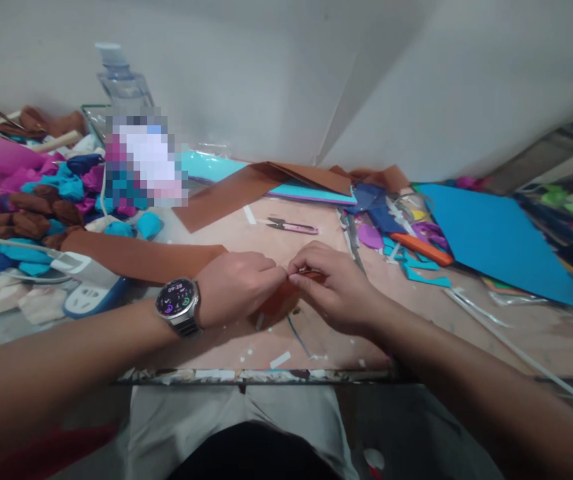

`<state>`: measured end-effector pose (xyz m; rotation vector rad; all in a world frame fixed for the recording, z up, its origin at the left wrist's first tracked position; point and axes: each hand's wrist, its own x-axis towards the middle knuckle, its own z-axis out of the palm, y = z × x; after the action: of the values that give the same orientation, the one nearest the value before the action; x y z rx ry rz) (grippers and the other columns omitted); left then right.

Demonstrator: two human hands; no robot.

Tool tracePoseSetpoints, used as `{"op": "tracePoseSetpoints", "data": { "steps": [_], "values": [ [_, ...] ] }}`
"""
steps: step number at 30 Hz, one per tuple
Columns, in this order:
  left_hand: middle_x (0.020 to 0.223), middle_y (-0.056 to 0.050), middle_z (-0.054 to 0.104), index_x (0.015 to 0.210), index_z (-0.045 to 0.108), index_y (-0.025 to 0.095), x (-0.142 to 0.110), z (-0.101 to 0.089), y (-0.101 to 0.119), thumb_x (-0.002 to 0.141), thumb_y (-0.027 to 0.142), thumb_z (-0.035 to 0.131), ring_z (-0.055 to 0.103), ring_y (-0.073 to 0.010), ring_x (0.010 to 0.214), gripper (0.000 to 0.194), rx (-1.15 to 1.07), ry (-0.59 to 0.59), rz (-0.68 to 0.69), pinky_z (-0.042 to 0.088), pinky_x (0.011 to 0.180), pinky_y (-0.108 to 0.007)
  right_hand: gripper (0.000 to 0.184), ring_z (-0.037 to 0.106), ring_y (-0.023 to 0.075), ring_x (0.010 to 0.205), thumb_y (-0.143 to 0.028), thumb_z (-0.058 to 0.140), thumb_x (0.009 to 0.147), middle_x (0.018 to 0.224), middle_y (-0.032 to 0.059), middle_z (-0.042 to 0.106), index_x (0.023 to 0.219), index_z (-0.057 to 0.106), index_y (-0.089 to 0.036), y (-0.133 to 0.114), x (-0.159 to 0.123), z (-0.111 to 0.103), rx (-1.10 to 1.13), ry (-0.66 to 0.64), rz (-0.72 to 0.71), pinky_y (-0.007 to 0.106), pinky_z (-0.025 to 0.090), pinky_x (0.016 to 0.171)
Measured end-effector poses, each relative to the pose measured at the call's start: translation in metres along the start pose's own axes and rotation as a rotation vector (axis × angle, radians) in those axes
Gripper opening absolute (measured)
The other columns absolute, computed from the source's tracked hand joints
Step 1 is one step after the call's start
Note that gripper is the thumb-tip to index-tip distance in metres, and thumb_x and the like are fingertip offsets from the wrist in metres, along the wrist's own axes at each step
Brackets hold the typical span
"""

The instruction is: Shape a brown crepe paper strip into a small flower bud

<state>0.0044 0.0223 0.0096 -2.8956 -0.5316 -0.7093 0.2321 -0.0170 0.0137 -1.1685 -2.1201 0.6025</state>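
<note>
My left hand (pixel 239 283), with a watch (pixel 179 303) on its wrist, is closed in a pinch near the middle of the table. Against its fingertips, my right hand (pixel 336 283) also pinches. Both hold a small brown piece (pixel 279 303) of paper or cloth, partly hidden by the fingers. A brown strip (pixel 141 257) lies to the left and runs up to my left hand. Beyond the hands lies a pair of thread snips (pixel 291 227) with pink handles. A second, folded brown strip (pixel 231 193) rests farther back.
Left: a heap of coloured bundles (pixel 31 217), a power strip (pixel 94 297), a clear bottle (pixel 124 87) and a blurred-out patch. Right: a blue sheet (pixel 501 240), an orange cutter-like tool (pixel 421 249) and turquoise scraps (pixel 424 273). A wall stands behind the table (pixel 356 347).
</note>
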Motion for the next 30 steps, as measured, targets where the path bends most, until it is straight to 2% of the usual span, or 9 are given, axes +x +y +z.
{"op": "tracePoseSetpoints", "data": {
  "steps": [4,6,7,11,15,19,22,27,30],
  "values": [
    [0.073,-0.003,0.064,0.089,0.065,0.015,0.004,-0.006,0.0,0.099,0.014,0.051,0.059,-0.0178,0.067,0.017,0.088,-0.081,0.087,0.036,0.058,-0.031,0.008,0.063,0.0167,0.089,-0.02,0.063,0.092,0.095,0.0027,0.068,0.09,0.071,-0.02,0.006,0.0,0.003,0.146,-0.068,0.171,0.03,0.049,0.079],
    [0.076,-0.004,0.066,0.091,0.067,0.015,0.009,-0.009,-0.001,0.098,0.013,0.053,0.061,-0.019,0.07,0.015,0.087,-0.18,0.067,0.034,0.058,-0.031,0.009,0.064,0.0151,0.082,-0.021,0.063,0.091,0.089,0.0013,0.07,0.091,0.071,-0.02,0.011,0.001,0.005,0.241,-0.093,0.224,0.028,0.049,0.074],
    [0.077,-0.004,0.067,0.093,0.068,0.016,0.012,-0.01,-0.001,0.098,0.015,0.054,0.061,-0.0195,0.071,0.015,0.069,-0.235,0.01,0.032,0.057,-0.031,0.009,0.064,0.0147,0.08,-0.021,0.063,0.09,0.088,0.001,0.07,0.092,0.072,-0.02,0.013,0.001,0.006,0.254,-0.082,0.229,0.027,0.049,0.072],
    [0.08,-0.004,0.072,0.091,0.073,0.02,0.026,-0.018,-0.006,0.102,0.03,0.051,0.061,-0.0181,0.07,0.026,-0.097,-0.424,-0.239,0.03,0.06,-0.03,0.01,0.065,0.0156,0.084,-0.021,0.068,0.087,0.093,0.0026,0.071,0.093,0.076,-0.021,0.016,0.002,0.005,0.082,-0.017,0.144,0.028,0.049,0.075],
    [0.073,-0.001,0.069,0.086,0.074,0.019,0.036,-0.025,-0.014,0.098,0.036,0.055,0.052,-0.0131,0.062,0.029,-0.361,-0.533,-0.31,0.031,0.06,-0.028,0.009,0.064,0.0168,0.087,-0.021,0.068,0.088,0.092,0.0035,0.07,0.093,0.076,-0.022,0.013,0.002,0.003,-0.009,-0.019,0.025,0.029,0.05,0.077],
    [0.065,0.003,0.061,0.078,0.069,0.016,0.032,-0.024,-0.022,0.097,0.04,0.056,0.047,-0.0102,0.06,0.033,-0.604,-0.53,-0.336,0.033,0.059,-0.025,0.009,0.064,0.0169,0.087,-0.02,0.068,0.088,0.091,0.0035,0.071,0.094,0.075,-0.021,0.012,0.001,0.004,-0.028,-0.015,-0.03,0.029,0.049,0.079],
    [0.069,0.003,0.061,0.083,0.07,0.016,0.023,-0.018,-0.026,0.099,0.042,0.054,0.049,-0.0105,0.064,0.035,-0.743,-0.472,-0.395,0.036,0.061,-0.023,0.009,0.064,0.0163,0.084,-0.022,0.068,0.089,0.092,0.0037,0.071,0.094,0.075,-0.021,0.013,0.001,0.005,-0.026,-0.026,-0.01,0.028,0.049,0.076],
    [0.076,0.0,0.067,0.091,0.075,0.016,0.014,-0.011,-0.026,0.096,0.042,0.058,0.055,-0.0127,0.069,0.032,-0.819,-0.398,-0.455,0.04,0.064,-0.023,0.007,0.064,0.016,0.082,-0.02,0.066,0.09,0.088,0.0031,0.071,0.092,0.073,-0.02,0.012,0.003,0.007,-0.015,-0.013,-0.046,0.028,0.048,0.075],
    [0.073,0.0,0.068,0.088,0.075,0.015,0.013,-0.009,-0.023,0.096,0.039,0.059,0.056,-0.0126,0.068,0.029,-0.808,-0.338,-0.457,0.042,0.065,-0.023,0.008,0.064,0.0164,0.083,-0.018,0.064,0.089,0.089,0.0034,0.071,0.093,0.072,-0.019,0.011,0.003,0.007,-0.011,-0.012,-0.039,0.029,0.048,0.076]
  ]
}}
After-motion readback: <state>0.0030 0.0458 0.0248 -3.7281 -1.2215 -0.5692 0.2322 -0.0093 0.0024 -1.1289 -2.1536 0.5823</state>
